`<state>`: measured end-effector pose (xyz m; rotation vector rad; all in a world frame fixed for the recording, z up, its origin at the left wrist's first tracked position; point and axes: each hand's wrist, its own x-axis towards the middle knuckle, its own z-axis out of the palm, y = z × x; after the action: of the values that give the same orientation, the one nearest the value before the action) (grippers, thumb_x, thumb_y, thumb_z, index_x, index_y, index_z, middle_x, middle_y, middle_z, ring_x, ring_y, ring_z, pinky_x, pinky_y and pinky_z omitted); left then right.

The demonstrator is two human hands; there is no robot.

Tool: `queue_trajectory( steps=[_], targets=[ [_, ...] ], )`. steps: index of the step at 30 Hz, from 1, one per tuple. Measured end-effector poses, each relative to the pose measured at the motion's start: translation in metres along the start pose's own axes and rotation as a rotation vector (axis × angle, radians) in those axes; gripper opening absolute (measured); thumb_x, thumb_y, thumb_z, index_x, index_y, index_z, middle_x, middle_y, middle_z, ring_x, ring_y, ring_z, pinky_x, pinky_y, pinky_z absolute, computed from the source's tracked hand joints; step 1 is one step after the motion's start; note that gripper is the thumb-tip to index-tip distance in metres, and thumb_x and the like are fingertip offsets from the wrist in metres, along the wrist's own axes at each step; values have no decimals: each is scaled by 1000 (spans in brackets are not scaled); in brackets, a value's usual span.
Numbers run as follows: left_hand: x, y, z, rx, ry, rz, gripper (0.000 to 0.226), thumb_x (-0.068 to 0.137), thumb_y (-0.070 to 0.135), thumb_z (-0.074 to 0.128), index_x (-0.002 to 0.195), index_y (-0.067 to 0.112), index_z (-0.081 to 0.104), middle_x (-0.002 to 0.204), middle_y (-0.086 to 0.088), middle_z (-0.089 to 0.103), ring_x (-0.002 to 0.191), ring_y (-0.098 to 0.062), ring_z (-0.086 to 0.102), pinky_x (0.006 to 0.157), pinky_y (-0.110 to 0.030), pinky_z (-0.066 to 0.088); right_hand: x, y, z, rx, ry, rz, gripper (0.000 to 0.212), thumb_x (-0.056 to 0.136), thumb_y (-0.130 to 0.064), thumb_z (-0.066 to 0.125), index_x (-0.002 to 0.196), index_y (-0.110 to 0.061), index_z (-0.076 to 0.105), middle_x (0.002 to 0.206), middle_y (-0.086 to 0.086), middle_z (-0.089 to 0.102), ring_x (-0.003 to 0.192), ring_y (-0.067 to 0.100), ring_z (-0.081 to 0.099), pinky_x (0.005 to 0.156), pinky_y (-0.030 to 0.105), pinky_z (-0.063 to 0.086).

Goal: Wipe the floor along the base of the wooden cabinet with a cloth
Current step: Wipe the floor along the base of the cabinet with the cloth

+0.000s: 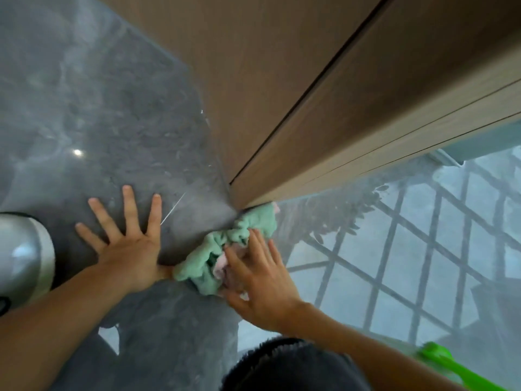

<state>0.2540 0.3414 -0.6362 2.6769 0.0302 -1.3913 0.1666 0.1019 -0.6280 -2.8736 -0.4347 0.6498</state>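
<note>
the left hand (128,244) is laid flat on the floor (107,122) at lower left of centre, palm down, its fingers spread wide and straight, nothing held; the thumb side is just beside the cloth (225,249). its forearm is run in from the lower left corner of the frame. the right hand (259,280) is pressed palm down on top of the cloth at lower centre, the fingers extended and slightly splayed, resting on the fabric rather than curled round it; its forearm is stretched in from the lower right. the cloth is a crumpled pale green piece with a little pink showing, bunched on the floor and pushed up against the bottom corner of the wooden cabinet (282,94), whose brown panels fill the upper centre and upper right. the floor is glossy grey stone, and a bright spot of light is reflected at middle left. a dark window grid and foliage are mirrored in it at right. a rounded silver object (25,255) is seen at the left edge, and something bright green (451,365) at the lower right corner.
</note>
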Motion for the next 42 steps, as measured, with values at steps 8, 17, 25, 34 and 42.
queue_trajectory(
  steps=[8, 17, 25, 34, 42],
  targets=[
    [6, -2, 5, -48, 24, 47, 156, 16, 104, 37, 130, 40, -48, 130, -8, -69, 106, -51, -65, 102, -80, -18, 119, -65, -7, 129, 71, 171, 71, 97, -38, 40, 157, -10, 12, 161, 31, 6, 149, 44, 7, 123, 50, 3],
    [18, -8, 23, -50, 115, 87, 157, 25, 101, 43, 130, 34, -53, 137, -12, -65, 116, -58, -57, 98, -83, -15, 299, -74, -86, 185, 176, 286, 64, 93, -52, 43, 153, -40, 25, 164, 22, 1, 151, 39, 6, 122, 46, 9],
    [16, -9, 15, -51, 120, 73, 151, 32, 100, 46, 116, 35, -62, 126, -12, -71, 112, -59, -59, 99, -83, -16, 173, -73, -43, -105, 219, 203, 66, 93, -52, 40, 143, -9, 42, 140, 27, 42, 128, 44, 38, 115, 53, 28],
    [15, -10, 15, -69, 153, 101, 155, 32, 98, 51, 125, 35, -57, 134, -12, -66, 115, -58, -58, 95, -82, -21, 227, -72, -81, 80, -62, 463, 79, 94, -42, 51, 151, 3, 19, 151, 23, 35, 132, 41, 42, 100, 51, 44],
    [17, -11, 18, -76, 156, 114, 157, 33, 97, 54, 129, 33, -53, 135, -12, -66, 114, -56, -59, 96, -82, -20, 308, -105, -153, 229, 406, 350, 72, 88, -46, 55, 147, -11, 35, 142, 15, 49, 125, 35, 53, 101, 42, 46]
  ],
)
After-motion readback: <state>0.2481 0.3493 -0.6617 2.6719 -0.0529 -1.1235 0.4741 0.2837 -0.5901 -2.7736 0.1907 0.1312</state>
